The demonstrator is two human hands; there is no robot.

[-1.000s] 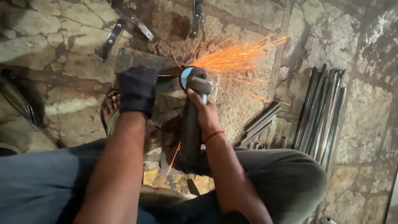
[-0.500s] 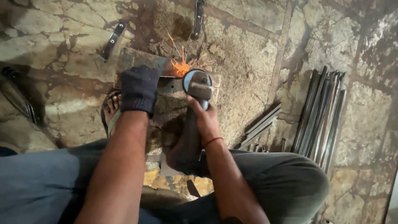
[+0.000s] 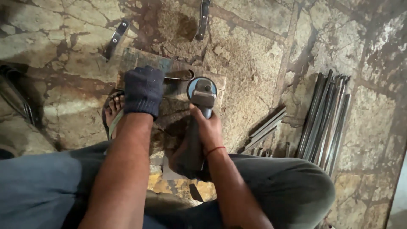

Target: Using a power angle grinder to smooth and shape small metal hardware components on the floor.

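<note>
My left hand (image 3: 143,90), in a dark knitted glove, presses down on a curved metal strip (image 3: 180,76) lying on a worn block (image 3: 140,59) set on the stone floor. My bare right hand (image 3: 206,127) grips the dark body of an angle grinder (image 3: 200,114). The grinder's round blue-grey head sits just right of the strip's curled end. No sparks show. A red thread circles my right wrist.
Two more metal strips (image 3: 115,39) (image 3: 204,19) lie on the floor beyond the block. A bundle of steel bars (image 3: 326,114) and shorter angle pieces (image 3: 265,129) lie to the right. My sandalled foot (image 3: 112,111) rests left of the block.
A bright spray of orange sparks flew to the right a second ago, shrank to a small burst, and is gone now. The grinder has stayed near the strip's end.
</note>
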